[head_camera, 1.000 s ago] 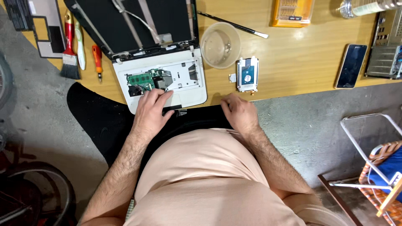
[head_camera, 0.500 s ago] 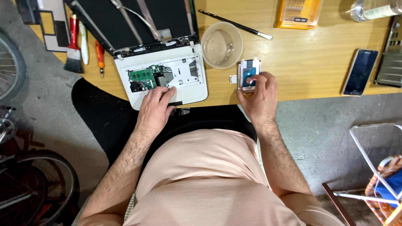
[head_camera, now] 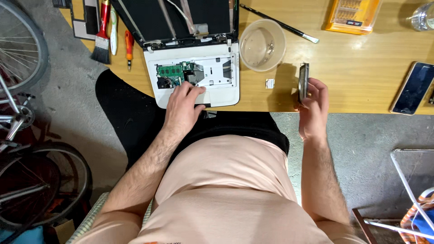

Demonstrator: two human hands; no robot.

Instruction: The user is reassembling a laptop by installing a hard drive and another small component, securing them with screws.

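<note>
A white laptop (head_camera: 212, 90) lies opened up on the wooden table (head_camera: 357, 68), its keyboard gone and a green circuit board (head_camera: 169, 71) showing inside. My left hand (head_camera: 183, 106) rests flat on the laptop's front edge, fingers spread toward the board. My right hand (head_camera: 312, 106) holds a small flat hard drive (head_camera: 303, 82) on edge, lifted just above the table's near edge. A tiny white card (head_camera: 270, 83) lies on the table to the left of the drive.
A clear plastic cup (head_camera: 262, 45) stands beside the laptop. A thin black brush (head_camera: 280, 23), a yellow bit case (head_camera: 352, 16) and a dark phone (head_camera: 413, 88) lie farther right. A paintbrush (head_camera: 102, 31) and orange screwdriver (head_camera: 129, 45) lie left. Bicycle wheels (head_camera: 27, 149) stand at the left.
My right hand went from the table's edge to the hard drive, gripped it and lifted it up onto its edge. My left hand stayed on the laptop.
</note>
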